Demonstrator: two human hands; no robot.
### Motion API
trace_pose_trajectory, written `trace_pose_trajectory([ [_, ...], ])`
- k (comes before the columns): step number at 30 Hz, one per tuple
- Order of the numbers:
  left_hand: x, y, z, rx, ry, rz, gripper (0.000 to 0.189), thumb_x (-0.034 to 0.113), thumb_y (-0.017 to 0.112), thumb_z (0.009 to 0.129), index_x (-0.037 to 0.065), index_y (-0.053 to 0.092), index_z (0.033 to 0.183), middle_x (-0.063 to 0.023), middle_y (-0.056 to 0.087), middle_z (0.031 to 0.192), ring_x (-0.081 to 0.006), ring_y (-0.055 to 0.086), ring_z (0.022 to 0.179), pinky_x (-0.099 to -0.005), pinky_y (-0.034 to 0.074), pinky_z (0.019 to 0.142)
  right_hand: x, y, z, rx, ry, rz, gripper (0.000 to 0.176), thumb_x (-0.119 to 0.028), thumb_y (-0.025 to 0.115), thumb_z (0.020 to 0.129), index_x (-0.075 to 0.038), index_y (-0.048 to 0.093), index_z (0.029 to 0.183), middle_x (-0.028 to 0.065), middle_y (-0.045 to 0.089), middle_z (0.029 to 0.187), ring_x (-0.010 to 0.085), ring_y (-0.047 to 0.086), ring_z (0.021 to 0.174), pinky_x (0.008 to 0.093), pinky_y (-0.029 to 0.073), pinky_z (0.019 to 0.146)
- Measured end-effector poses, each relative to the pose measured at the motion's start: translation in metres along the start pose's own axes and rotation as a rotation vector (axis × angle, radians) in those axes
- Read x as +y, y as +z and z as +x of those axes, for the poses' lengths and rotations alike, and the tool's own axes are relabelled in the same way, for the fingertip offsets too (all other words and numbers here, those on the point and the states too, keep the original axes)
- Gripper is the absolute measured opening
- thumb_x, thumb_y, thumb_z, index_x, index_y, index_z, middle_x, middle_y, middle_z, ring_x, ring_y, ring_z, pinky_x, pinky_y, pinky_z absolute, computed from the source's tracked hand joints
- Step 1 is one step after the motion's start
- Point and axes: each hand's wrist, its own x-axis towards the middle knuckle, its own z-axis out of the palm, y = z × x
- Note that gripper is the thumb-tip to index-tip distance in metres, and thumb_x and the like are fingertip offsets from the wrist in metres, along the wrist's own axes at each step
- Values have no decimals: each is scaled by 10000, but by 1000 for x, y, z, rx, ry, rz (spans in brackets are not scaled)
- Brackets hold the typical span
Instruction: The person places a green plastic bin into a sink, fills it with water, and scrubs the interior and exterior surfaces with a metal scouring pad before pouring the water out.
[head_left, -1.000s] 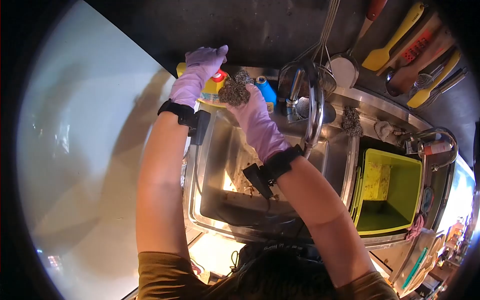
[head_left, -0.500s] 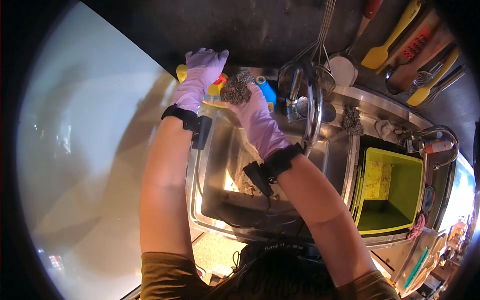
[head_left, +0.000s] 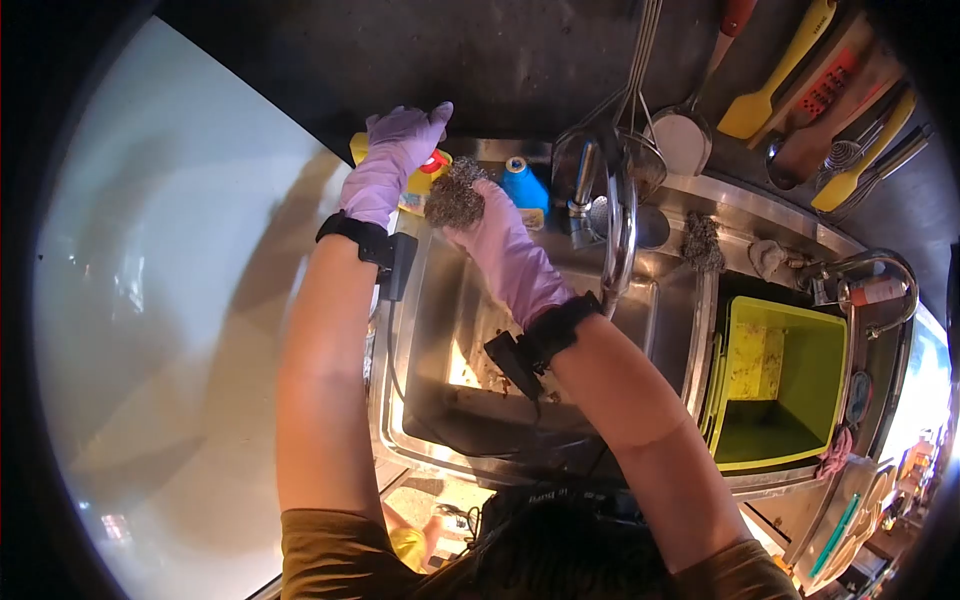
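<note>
The right hand (head_left: 497, 240) clutches a metal scourer (head_left: 455, 197), now lower and clearer of the blue bottle (head_left: 524, 188) beside it. The left hand (head_left: 402, 140) is at the yellow bottle (head_left: 416, 187), its grasp unclear. The sink (head_left: 483, 362) lies nearer the body.

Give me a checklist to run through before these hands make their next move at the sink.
1. Left hand and right hand both gloved: ok.
2. Steel wool scrubber in the right hand's grasp: ok.
3. Left hand's grip on the yellow bottle firm: cannot tell; the hand is at it, but its fingertips are hidden.
4. Blue bottle clear of the right hand: cannot tell; they are close, and any contact is unclear.
5. Sink basin free of debris: not ok; dark bits lie on its bottom.
6. Yellow-green tub clean inside: not ok; one wall is speckled.
</note>
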Motion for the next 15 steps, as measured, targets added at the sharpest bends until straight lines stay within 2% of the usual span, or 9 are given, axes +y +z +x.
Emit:
trace_pose_trajectory([
  [2,0,11,6,60,-25,3,676,601,145,916,264,728,856,-27,683,1023,-259,552,1100,-488,290,991,6,-4,3,-51,-13,-1,335,-269,527,874,-186,480,1195,66,545,1176,302,570,1009,546,487,767],
  [3,0,15,10,75,-34,30,659,580,151,928,270,728,851,-34,676,1031,-262,546,1096,-501,286,987,12,-7,5,-64,-110,-141,319,-260,526,872,-189,485,1180,66,546,1168,305,570,1001,545,490,759],
  [6,0,17,9,89,-4,49,630,559,169,942,262,721,869,-37,668,1041,-256,541,1092,-508,285,980,9,-8,6,1,0,-27,310,-260,518,878,-188,486,1178,65,543,1176,293,573,1003,543,487,749],
  [9,0,15,2,109,16,85,607,548,183,950,249,710,901,-42,659,1062,-247,538,1090,-514,287,971,-1,0,-6,34,-27,-49,296,-263,513,881,-189,494,1166,69,555,1151,281,572,997,529,490,723],
  [12,-6,12,-12,257,152,150,597,556,202,948,238,706,914,-47,660,1059,-252,539,1087,-517,291,965,-8,6,-15,63,-43,-29,277,-265,515,880,-194,508,1148,65,575,1112,279,589,952,514,490,705],
  [15,5,-10,-17,195,66,188,614,562,226,926,163,693,949,-56,664,1059,-251,548,1095,-492,316,935,-10,4,-16,24,-35,-42,272,-265,521,877,-191,518,1139,60,596,1087,282,608,905,502,491,702],
])
